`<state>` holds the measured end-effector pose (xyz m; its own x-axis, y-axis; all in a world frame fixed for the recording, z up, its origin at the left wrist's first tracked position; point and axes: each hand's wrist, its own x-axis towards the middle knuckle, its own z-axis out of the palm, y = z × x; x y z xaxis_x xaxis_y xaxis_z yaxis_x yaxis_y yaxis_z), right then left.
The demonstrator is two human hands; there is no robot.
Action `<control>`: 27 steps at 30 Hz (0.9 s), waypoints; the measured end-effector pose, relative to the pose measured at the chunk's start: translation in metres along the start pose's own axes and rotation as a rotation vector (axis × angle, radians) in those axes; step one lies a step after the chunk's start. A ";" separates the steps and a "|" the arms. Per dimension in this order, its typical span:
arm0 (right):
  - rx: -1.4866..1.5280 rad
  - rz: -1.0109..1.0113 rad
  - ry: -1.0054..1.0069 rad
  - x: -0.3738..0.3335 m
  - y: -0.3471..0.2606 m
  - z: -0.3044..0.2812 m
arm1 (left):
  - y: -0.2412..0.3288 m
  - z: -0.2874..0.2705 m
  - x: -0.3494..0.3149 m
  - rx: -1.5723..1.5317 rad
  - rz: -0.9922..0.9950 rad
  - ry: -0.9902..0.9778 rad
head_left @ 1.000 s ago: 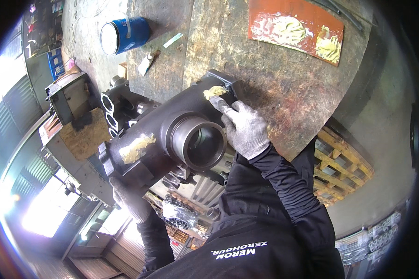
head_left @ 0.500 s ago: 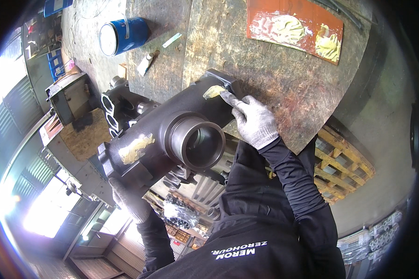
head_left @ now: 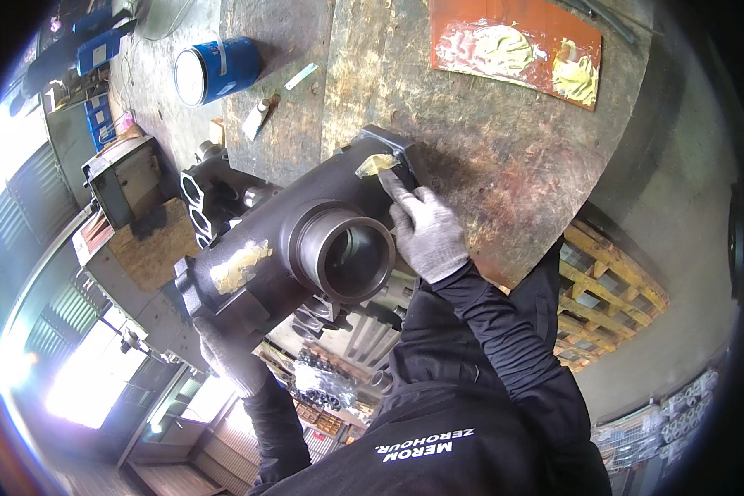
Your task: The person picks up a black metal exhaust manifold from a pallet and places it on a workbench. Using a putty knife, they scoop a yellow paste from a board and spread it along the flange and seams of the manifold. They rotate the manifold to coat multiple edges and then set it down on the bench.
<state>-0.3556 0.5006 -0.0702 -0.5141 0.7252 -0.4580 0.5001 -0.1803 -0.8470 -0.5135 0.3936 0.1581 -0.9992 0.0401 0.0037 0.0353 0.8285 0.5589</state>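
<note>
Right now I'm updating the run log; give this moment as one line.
left hand at pipe, left end; right hand fingertip at right paste; left paste, clear of hands; red board on bench

Black T-shaped casting (head_left: 266, 217), diagonal, two beige patches (head_left: 238, 266)

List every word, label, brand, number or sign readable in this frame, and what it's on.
Black top: white two-line lettering, legible but not transcribed here.
Blue container, far upper left: white label, too small to read.
Blue drum: nothing readable.
Pale tube: any print too small to read.
Dark metal part: no lettering visible.
</note>
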 end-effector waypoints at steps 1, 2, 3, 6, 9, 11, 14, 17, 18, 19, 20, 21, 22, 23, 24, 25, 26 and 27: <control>-0.052 -0.016 0.003 0.000 -0.005 0.001 | 0.000 0.000 0.000 -0.002 0.007 0.005; -0.103 -0.032 0.005 0.000 -0.009 0.002 | 0.000 0.000 0.000 -0.005 0.014 0.009; -0.150 -0.041 0.002 0.000 -0.012 0.002 | 0.000 0.000 0.000 -0.006 0.021 0.014; -0.131 -0.112 -0.008 -0.001 -0.011 -0.002 | 0.000 0.000 -0.001 -0.009 0.005 0.004; -0.054 -0.173 -0.064 -0.003 0.003 -0.013 | 0.005 -0.001 -0.002 -0.008 -0.038 -0.036; -0.029 -0.201 -0.018 -0.007 0.013 -0.019 | 0.008 0.000 -0.002 0.174 0.239 0.004; -0.174 -0.154 0.156 0.000 0.042 -0.041 | 0.009 0.003 0.005 -0.024 0.021 -0.121; -0.234 -0.067 0.347 0.011 0.081 -0.081 | 0.001 -0.001 0.010 0.022 0.126 -0.181; -0.178 -0.046 0.430 0.016 0.094 -0.096 | -0.002 -0.004 0.012 0.060 0.086 -0.082; -0.156 0.069 0.453 0.022 0.107 -0.110 | -0.007 -0.006 0.016 0.021 -0.037 0.021; -0.235 0.054 0.506 0.027 0.121 -0.125 | -0.013 -0.007 0.017 0.025 0.011 -0.016; -0.315 0.031 0.557 0.030 0.134 -0.139 | -0.017 -0.011 0.019 0.028 -0.004 0.009; -0.405 0.095 0.575 0.032 0.145 -0.149 | -0.022 -0.014 0.021 0.021 -0.019 0.053; -0.494 0.140 0.598 0.038 0.154 -0.156 | -0.027 -0.016 0.022 0.023 -0.012 0.034; -0.528 0.153 0.639 0.041 0.162 -0.161 | -0.030 -0.019 0.023 0.022 -0.005 0.029; -0.531 0.181 0.653 0.043 0.168 -0.164 | -0.033 -0.021 0.024 0.013 0.028 0.015; -0.529 0.197 0.675 0.047 0.172 -0.167 | -0.035 -0.023 0.025 0.007 -0.024 0.013; -0.520 0.254 0.675 0.051 0.175 -0.167 | -0.035 -0.025 0.026 -0.005 -0.051 0.007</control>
<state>-0.1776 0.6167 -0.1965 0.0936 0.9712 -0.2192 0.8806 -0.1835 -0.4369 -0.5411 0.3515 0.1588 -0.9998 -0.0061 -0.0188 -0.0156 0.8267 0.5624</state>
